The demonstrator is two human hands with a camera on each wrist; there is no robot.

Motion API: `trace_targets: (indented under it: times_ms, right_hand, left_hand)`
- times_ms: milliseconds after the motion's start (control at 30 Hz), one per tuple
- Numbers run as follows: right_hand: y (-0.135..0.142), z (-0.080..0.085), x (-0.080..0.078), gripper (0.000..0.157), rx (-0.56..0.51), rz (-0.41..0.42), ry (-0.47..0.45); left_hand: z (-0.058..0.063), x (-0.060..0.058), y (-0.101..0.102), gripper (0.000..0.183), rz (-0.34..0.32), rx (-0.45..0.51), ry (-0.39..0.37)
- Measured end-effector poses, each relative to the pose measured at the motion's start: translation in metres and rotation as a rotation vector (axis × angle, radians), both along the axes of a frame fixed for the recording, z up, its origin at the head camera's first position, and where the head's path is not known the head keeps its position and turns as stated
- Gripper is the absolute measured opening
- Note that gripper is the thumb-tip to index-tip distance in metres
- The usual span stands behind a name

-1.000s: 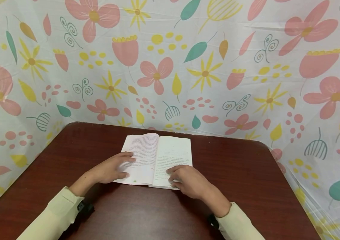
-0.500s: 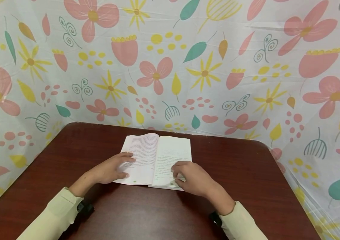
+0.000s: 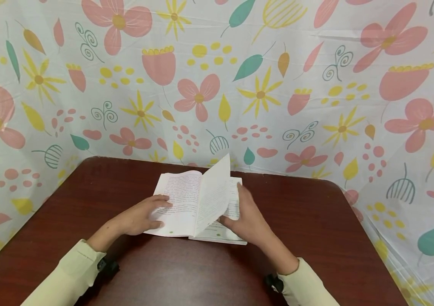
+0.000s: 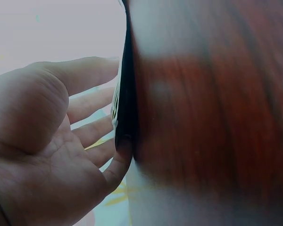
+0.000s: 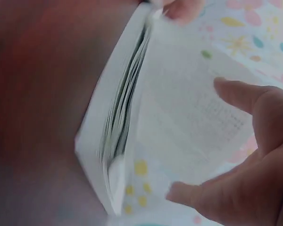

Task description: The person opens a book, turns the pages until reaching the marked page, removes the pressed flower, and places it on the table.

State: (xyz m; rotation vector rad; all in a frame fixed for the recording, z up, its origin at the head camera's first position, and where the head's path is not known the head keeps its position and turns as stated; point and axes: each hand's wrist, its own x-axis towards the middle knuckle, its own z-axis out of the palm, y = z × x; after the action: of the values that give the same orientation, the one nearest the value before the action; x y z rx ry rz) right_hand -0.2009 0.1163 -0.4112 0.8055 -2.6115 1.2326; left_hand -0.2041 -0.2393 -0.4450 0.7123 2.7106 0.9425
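On the dark red-brown table, near its far edge, a book lies spread, and one page stands raised from its middle fold. At the left side of the book, the left hand rests with its fingers relaxed and nearly straight, the fingertips and thumb over the left page; its hold is released. At the right side of the book, the right hand has thumb and fingers spread wide and loose beside the raised page; whether the thumb tip touches this page, I cannot tell. Reddish rows of print fill much of the left page, and fainter rows show on the raised page, all too small to read. A green mark sits at the bottom of the left page, another at the bottom of the right side. The book's near edge shows its stacked pages in the right wrist view. Wide wood surface extends to the left and right of the book and before it, between the pale sleeves. Behind the book, past the table's far edge, hangs a flowered white cloth.
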Motion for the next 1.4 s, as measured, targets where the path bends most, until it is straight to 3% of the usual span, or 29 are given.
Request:
trace_targets:
  times_ms: [100,200,367,500,667,800,933,1167,1267,1400]
  right_hand:
    - [-0.006,-0.001,0.006,0.083,-0.114,0.124,-0.156]
    - [-0.014,0.001,0.015,0.084,-0.203,0.207,-0.305]
    - [-0.025,0.002,0.028,0.096,-0.240,0.284,-0.407]
    - [-0.029,-0.002,0.035,0.100,-0.177,0.311,-0.407]
    - [-0.031,-0.005,0.039,0.100,0.003,0.312,-0.349]
    - [-0.031,-0.006,0.040,0.101,0.116,0.321,-0.321]
    - [-0.031,-0.009,0.040,0.100,0.182,0.355,-0.334]
    - [-0.030,-0.014,0.042,0.097,0.353,0.439,-0.311]
    - [-0.030,-0.014,0.043,0.096,0.415,0.462,-0.280]
    - [-0.031,-0.014,0.044,0.093,0.458,0.460,-0.226]
  left_hand:
    - [0.000,0.000,0.000,0.054,-0.004,0.001,0.003]
    - [0.000,0.000,0.000,0.052,-0.011,-0.002,0.016]
    - [-0.001,-0.001,0.001,0.046,-0.013,0.007,0.039]
    - [-0.001,-0.004,0.003,0.050,0.048,0.088,-0.005]
    - [0.001,-0.007,0.003,0.065,0.148,0.199,-0.110]
    - [0.004,-0.007,0.002,0.073,0.192,0.260,-0.131]
    - [0.005,-0.007,0.001,0.074,0.222,0.301,-0.135]
    - [0.003,-0.009,-0.002,0.066,0.208,0.404,-0.113]
    - [0.003,-0.010,-0.003,0.066,0.219,0.360,-0.061]
    - [0.002,-0.007,-0.002,0.073,0.151,0.195,0.023]
